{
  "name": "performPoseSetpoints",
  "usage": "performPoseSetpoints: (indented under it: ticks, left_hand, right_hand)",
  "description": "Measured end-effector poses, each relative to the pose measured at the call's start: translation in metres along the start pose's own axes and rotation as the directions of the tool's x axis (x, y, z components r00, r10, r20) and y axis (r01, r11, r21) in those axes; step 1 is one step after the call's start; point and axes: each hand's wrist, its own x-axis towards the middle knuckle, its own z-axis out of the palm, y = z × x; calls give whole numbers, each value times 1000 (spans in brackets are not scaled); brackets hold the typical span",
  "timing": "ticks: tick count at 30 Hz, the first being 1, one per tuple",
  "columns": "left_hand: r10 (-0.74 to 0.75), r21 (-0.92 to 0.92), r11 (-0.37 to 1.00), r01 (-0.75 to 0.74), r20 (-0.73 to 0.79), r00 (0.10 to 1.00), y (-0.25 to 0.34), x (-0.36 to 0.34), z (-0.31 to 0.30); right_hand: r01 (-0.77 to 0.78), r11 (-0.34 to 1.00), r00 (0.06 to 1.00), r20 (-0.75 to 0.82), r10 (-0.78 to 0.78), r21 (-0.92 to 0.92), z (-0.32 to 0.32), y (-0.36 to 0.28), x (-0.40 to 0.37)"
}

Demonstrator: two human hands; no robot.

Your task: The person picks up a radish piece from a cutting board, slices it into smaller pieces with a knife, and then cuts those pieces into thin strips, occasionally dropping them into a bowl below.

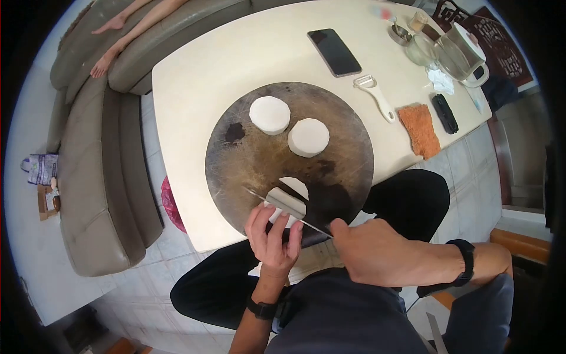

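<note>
A round dark cutting board (247, 159) lies on the pale table. Two thick white round pieces (270, 115) (308, 137) stand on its far half. Near the board's front edge, my left hand (274, 236) presses its fingertips on a white piece (286, 200). My right hand (377, 251) is closed round the handle of a knife (315, 228), whose blade runs left across that piece. A cut white slice (293, 187) lies just beyond the blade. The handle is mostly hidden by my fingers.
On the table (188, 118) lie a phone (334, 52), a white peeler (375, 98), an orange cloth (420, 131) and a black object (445, 114). A glass pitcher (458, 54) stands far right. Another person's legs (132, 35) rest on the sofa (97, 177).
</note>
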Motion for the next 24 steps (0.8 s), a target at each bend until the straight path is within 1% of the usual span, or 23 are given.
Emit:
performPoseSetpoints:
  ticks: [2, 6, 8, 9, 11, 12, 14, 15, 17, 21, 24]
  left_hand:
    - [-1, -2, 1000, 1, 0, 1000, 0, -1, 0]
    - [1, 14, 1000, -1, 5, 1000, -1, -1, -1]
    - [15, 21, 1000, -15, 6, 1000, 0, -3, 2]
    - [10, -7, 1000, -10, -6, 1000, -1, -4, 3]
    - [33, -54, 998, -34, -24, 999, -2, -1, 2]
    - [45, -17, 999, -46, -18, 999, 0, 1, 1]
    - [30, -37, 999, -32, -39, 999, -3, -3, 4]
    - [41, -43, 998, -42, -36, 999, -4, -2, 4]
    - [48, -46, 998, -50, -30, 998, -2, -1, 2]
    - [48, -56, 997, -48, -11, 999, 0, 0, 1]
    - [57, -51, 997, -57, -14, 998, -1, 0, 1]
  right_hand:
    - [90, 996, 992, -85, -90, -2, 3, 1, 9]
    - [91, 995, 985, -143, -96, -44, 18, 5, 16]
    - [156, 985, 929, -327, -172, -75, 33, 13, 24]
    - [157, 985, 923, -342, -174, -78, 39, 15, 27]
    - [241, 966, 849, -463, -254, -88, 42, 17, 38]
    - [257, 961, 837, -474, -273, -99, 40, 16, 37]
    - [176, 981, 902, -386, -193, -78, 38, 13, 34]
    - [188, 978, 892, -402, -209, -91, 38, 12, 32]
    - [149, 986, 906, -390, -167, -76, 40, 11, 31]
    - [189, 977, 884, -416, -213, -98, 44, 14, 30]
    - [135, 985, 901, -401, -167, -106, 44, 13, 32]
